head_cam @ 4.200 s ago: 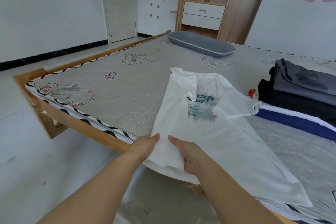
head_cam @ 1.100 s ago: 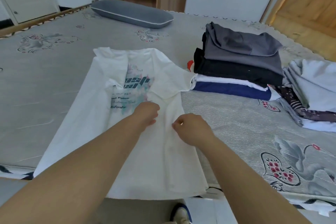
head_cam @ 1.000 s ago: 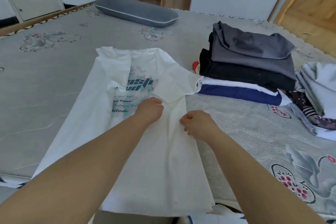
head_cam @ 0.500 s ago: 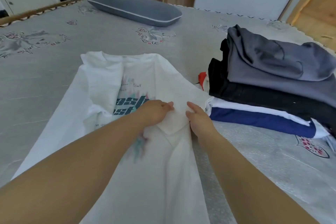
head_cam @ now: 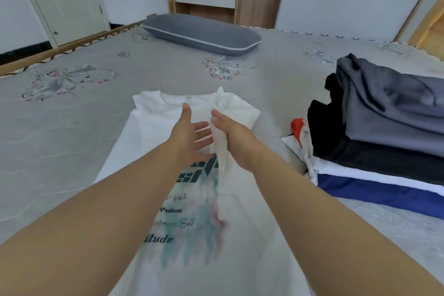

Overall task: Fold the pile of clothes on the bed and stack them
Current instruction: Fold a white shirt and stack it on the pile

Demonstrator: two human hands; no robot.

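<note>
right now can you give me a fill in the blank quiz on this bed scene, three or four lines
1. The T-shirt spread on the bed is ____ in colour.
2. The right hand grips a bunched fold of it while the ____ hand stays open.
3. The top garment of the folded stack is ____.
4. The pillow lies ____ the shirt.

Missing words: white; left; grey; beyond

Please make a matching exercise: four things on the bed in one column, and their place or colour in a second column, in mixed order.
Things:
1. pillow
2. white T-shirt
3. top garment of the stack
4. bottom garment of the stack

Descriptions:
A. dark blue
B. spread flat under both hands
C. at the far edge of the bed
D. grey, rumpled

Pairs: 1-C, 2-B, 3-D, 4-A
</note>
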